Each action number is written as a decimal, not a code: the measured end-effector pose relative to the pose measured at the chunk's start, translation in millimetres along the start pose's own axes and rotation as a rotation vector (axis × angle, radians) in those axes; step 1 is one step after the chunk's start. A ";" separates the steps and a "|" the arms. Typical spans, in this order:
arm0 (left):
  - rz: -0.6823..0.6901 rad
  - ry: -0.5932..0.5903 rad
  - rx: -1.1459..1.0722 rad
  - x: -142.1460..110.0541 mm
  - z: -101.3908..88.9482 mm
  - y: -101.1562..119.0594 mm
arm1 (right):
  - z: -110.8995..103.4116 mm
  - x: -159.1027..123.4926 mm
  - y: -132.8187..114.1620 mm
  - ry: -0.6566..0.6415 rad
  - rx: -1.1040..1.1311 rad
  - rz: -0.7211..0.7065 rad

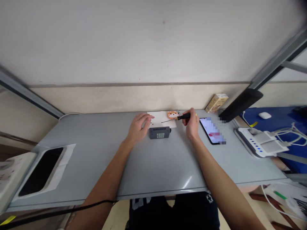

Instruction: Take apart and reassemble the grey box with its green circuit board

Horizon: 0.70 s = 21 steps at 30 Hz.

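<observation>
**At the desk's far edge: screwdriver in right hand, grey box between the hands**

At the back of the desk [96,153], near the wall, both hands work around a small grey box [159,132].

- Right hand [192,125]: fingers closed round the black handle of a screwdriver [178,118]. Shaft points left, held low over a white sheet [163,117], tip not touching the box.
- Left hand [138,126]: fingers loosely spread and curled, holding nothing. Fingertips rest on the sheet's left edge, just beside the box's left end.
- Box lies just in front of the sheet, between the two hands, vented side towards the person.
- Small dark specks on the sheet by the left fingertips, maybe screws; too small to tell.
- Orange cartoon disc [173,114] just behind the screwdriver shaft.
- Phone [212,131], screen lit, just right of the right hand.
- Carton [216,102] and a dark lamp head [241,103] further right, well clear. Power strip [256,143] at the desk's right edge.

My read on doing this well:
- Pin the box down with the left fingers before the tip goes in; it looks light and should slide.
- Keep the shaft square to the screw head, push down first, then turn.
- Keep loose small parts on the white sheet, where they show up.
- Watch the right elbow near the phone.
</observation>
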<state>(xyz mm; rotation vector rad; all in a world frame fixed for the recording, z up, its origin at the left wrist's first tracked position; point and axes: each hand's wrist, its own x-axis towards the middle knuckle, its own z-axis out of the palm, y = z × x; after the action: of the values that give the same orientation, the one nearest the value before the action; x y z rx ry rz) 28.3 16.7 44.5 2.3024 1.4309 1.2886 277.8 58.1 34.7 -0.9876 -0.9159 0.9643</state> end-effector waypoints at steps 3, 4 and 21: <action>0.112 -0.091 0.030 -2.3 5.1 23.9 | -11.6 9.0 -9.5 0.094 0.056 -0.047; 0.155 -0.132 0.048 -3.7 9.2 29.7 | -15.2 11.6 -11.8 0.113 0.074 -0.054; 0.249 -0.154 0.140 -12.5 37.0 30.3 | -16.9 8.1 -10.0 0.009 -0.035 -0.104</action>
<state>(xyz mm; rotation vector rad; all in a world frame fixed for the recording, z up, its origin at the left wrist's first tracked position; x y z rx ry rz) 73.0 1.7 29.7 2.6774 1.2548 1.0676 298.2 59.1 40.7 -0.9634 -0.9696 0.8579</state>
